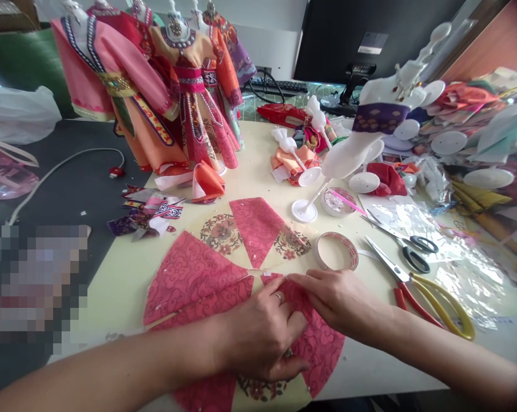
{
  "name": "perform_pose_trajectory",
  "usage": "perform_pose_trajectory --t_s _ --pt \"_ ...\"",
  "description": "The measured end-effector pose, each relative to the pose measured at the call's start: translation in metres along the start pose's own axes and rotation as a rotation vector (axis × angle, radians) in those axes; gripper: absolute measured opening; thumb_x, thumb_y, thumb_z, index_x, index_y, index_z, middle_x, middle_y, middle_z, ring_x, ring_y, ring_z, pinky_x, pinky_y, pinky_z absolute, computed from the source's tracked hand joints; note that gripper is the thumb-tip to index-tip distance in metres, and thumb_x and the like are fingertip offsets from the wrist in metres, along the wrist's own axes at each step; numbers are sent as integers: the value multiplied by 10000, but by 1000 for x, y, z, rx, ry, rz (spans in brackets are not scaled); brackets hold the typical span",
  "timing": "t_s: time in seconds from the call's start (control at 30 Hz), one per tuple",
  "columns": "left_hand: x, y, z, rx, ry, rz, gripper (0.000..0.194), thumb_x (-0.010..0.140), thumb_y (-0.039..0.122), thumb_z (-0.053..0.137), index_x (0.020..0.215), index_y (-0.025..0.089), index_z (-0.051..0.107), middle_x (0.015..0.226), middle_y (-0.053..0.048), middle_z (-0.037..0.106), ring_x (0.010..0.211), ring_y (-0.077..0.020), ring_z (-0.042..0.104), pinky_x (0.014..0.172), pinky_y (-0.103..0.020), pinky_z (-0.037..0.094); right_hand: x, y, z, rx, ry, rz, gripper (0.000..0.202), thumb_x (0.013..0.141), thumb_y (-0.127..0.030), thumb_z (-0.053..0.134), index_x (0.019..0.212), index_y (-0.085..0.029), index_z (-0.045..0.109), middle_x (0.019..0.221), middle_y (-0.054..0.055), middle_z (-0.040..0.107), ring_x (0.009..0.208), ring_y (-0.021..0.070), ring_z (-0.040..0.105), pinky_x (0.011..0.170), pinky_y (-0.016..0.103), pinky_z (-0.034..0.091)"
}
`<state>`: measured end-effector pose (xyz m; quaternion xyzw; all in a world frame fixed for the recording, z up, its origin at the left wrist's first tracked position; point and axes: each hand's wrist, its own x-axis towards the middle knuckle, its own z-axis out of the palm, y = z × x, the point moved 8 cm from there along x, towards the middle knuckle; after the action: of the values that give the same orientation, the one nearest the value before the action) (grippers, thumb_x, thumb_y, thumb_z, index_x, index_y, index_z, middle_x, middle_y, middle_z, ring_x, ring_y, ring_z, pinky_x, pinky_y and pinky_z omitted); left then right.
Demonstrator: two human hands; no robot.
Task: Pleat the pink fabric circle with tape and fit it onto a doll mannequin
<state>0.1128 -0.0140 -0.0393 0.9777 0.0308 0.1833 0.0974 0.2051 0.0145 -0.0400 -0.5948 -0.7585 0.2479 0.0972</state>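
L hand [265, 335] and R hand [344, 300] touch red/cream fabric circle [215, 280] nr. its ctr., fingertips close tog.; can't tell if either grip is closed on it. Fabric circle lies spread on surface [112, 286], w/ tape roll [351, 250] just beyond R hand, red/yellow-handled scissors [403, 278] to R, clothed doll forms [190, 83] at rear L.

The red panels [185, 272] look like matt cloth. The yellow-handled scissors [408, 278] have shiny metal blades [386, 259], and the white mannequin [350, 153] looks like smooth plastic.
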Motion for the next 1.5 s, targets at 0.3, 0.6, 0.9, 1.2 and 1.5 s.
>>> perform_pose_trajectory --t_s 0.3,0.6,0.9,1.2,1.5 --pt "0 0 -2 5 6 2 369 826 495 460 691 158 525 546 -22 543 536 -186 525 982 -505 385 -8 -19 11 -449 -58 -269 333 789 -16 426 1014 -174 614 721 63 609 560 159 503 490 320 283" --pt "-1 -1 -2 -25 -7 -7 355 848 479 449 721 156 519 567 -4 538 513 -164 511 976 -504 400 7 78 -107 -551 568 145 271 867 -253 442 966 -155 675 939 85 657 588 130 527 461 268 315" --pt "-2 -2 -3 -32 19 -12 355 864 475 430 739 153 510 580 -2 523 525 -150 501 993 -485 408 48 147 -107 -623 379 414 274 851 -330 440 929 -159 640 910 104 647 713 201 556 498 278 236" --pt "-3 -4 -4 -45 48 -12 363 865 476 432 725 151 516 571 -2 513 519 -149 491 974 -478 429 27 144 -118 -506 562 475 193 783 -279 462 902 -158 553 709 63 587 519 141 421 474 260 232" --pt "-3 -4 -3 -41 28 -18 366 874 476 426 727 154 517 575 -2 513 521 -148 487 986 -491 416 22 138 -92 -555 375 264 256 833 -324 438 970 -171 591 736 58 604 532 141 424 485 265 239"
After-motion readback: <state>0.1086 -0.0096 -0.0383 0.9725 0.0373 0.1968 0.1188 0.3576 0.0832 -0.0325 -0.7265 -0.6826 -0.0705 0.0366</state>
